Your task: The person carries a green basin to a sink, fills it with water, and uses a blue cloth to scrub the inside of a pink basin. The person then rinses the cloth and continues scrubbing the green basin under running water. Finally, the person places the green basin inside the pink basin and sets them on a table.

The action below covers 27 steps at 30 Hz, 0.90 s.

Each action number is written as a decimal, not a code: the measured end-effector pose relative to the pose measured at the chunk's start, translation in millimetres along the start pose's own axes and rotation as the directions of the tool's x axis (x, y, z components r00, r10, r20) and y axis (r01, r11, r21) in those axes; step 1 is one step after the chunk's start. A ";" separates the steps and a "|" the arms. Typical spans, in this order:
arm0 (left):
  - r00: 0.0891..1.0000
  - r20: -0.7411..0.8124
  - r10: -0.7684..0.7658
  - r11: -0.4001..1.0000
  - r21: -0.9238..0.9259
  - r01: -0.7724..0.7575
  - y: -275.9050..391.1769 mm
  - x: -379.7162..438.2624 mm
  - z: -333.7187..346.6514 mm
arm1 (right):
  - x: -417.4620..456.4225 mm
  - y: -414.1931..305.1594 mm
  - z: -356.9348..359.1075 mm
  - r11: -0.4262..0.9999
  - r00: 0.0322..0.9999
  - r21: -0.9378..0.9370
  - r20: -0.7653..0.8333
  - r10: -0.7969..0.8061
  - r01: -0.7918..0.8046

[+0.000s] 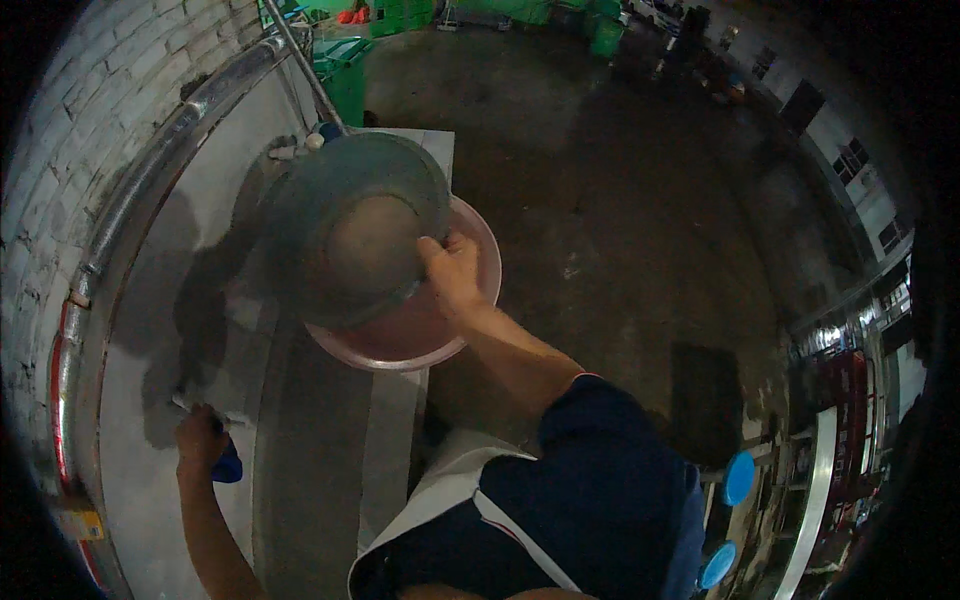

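Observation:
My right hand grips the near right rim of a round grey-green basin, thumb on the inner side. That basin is tilted, and its inside faces me. Partly beneath it sits a pink basin, with its rim showing along the near and right sides. At the lower left, my left hand has its fingers curled about a small wall fitting, perhaps a tap, whose detail is too dark to make out. A blue object hangs just below that hand.
A long sink-like trough runs along the left wall, under the basins. A silvery wrapped pipe follows the brick wall. Farther off stands a green wheeled bin. Blue round stool seats are at the lower right.

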<state>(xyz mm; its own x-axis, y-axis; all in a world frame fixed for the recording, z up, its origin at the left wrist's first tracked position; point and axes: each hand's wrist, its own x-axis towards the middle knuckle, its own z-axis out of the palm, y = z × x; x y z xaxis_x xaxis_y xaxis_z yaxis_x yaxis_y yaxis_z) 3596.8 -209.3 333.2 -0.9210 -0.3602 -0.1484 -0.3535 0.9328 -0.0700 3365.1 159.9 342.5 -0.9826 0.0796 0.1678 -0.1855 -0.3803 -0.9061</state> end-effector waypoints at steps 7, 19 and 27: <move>0.992 0.075 0.103 0.992 0.060 -0.107 -11.3 7.4 5.8 | 12.3 4.4 -53.6 0.763 0.917 -0.509 -0.188 0.353 -0.398; 0.980 -0.124 -0.158 0.890 -0.448 0.087 -10.5 -35.0 -14.0 | 28.7 53.9 -158.2 0.293 0.969 -0.929 -0.181 0.169 -0.225; 0.910 -0.320 -0.264 0.886 -0.452 0.098 -23.4 -72.5 -56.2 | -1.4 63.4 -140.1 0.635 0.632 -0.271 0.112 0.767 -0.723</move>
<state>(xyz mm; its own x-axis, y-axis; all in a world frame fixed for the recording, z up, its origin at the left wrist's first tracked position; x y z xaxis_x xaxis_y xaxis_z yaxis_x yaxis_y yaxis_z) 3662.7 -204.3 401.0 -0.7970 -0.5701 0.1994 -0.4777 0.7970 0.3697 3355.9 264.7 230.4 -0.7641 -0.3442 -0.5456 0.5950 -0.0491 -0.8022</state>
